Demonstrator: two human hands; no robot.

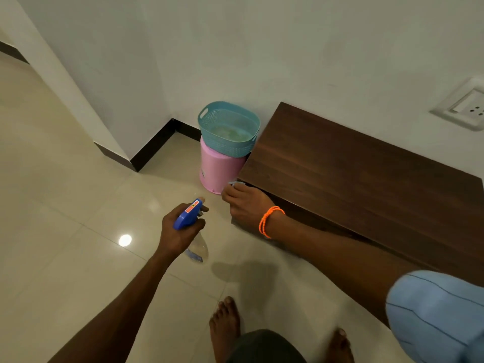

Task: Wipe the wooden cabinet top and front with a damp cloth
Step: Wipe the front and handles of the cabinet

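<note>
A low dark wooden cabinet [353, 174] stands against the wall on the right. My right hand [246, 203], with an orange bead bracelet on the wrist, presses a pale grey-blue cloth [237, 183] against the cabinet's front at its left corner, just under the top edge. Most of the cloth is hidden under my fingers. My left hand [180, 226] holds a clear spray bottle [192, 224] with a blue trigger head, out over the floor to the left of the cabinet. The nozzle points away from me.
A teal perforated basket [227, 127] sits on a pink bucket [220, 169] in the corner, touching the cabinet's left end. A wall socket [463, 106] is above the cabinet. My bare feet [226, 323] stand on glossy beige tiles.
</note>
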